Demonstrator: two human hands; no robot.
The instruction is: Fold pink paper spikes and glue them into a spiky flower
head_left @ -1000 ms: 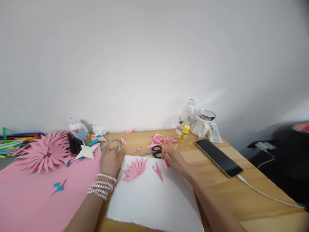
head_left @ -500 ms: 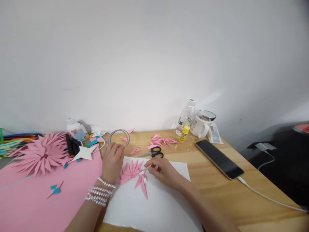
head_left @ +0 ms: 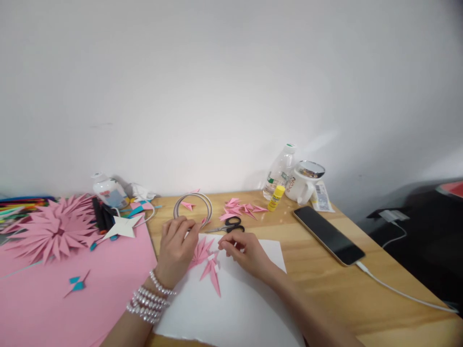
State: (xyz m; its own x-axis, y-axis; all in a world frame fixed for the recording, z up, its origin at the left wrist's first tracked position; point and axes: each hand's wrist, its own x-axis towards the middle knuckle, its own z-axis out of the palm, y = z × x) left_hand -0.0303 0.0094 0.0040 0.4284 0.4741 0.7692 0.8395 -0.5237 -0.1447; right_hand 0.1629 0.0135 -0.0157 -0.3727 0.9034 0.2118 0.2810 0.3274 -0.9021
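Note:
My left hand (head_left: pixel 177 250), with pearl bracelets on the wrist, holds a roll of clear tape (head_left: pixel 193 206) upright at the far edge of a white sheet (head_left: pixel 231 299). My right hand (head_left: pixel 240 251) pinches a small bit of white tape just right of the roll, its fingers closed. Under both hands lies a fan of folded pink paper petals (head_left: pixel 201 250). One loose pink petal (head_left: pixel 213 274) with a white patch on it points toward me on the sheet.
Black scissors (head_left: pixel 228 226) and a pile of pink folded pieces (head_left: pixel 241 209) lie behind the sheet. A glue stick (head_left: pixel 276 198), bottle (head_left: pixel 280 171), white mug (head_left: pixel 304 182) and phone (head_left: pixel 328 234) with cable sit right. A large pink paper flower (head_left: pixel 50 229) and pink sheet (head_left: pixel 54 299) lie left.
My left hand has lifted the tape roll from the table and brought it toward the middle. My right hand moved left from the loose petal to the roll; that petal now lies nearer the fan.

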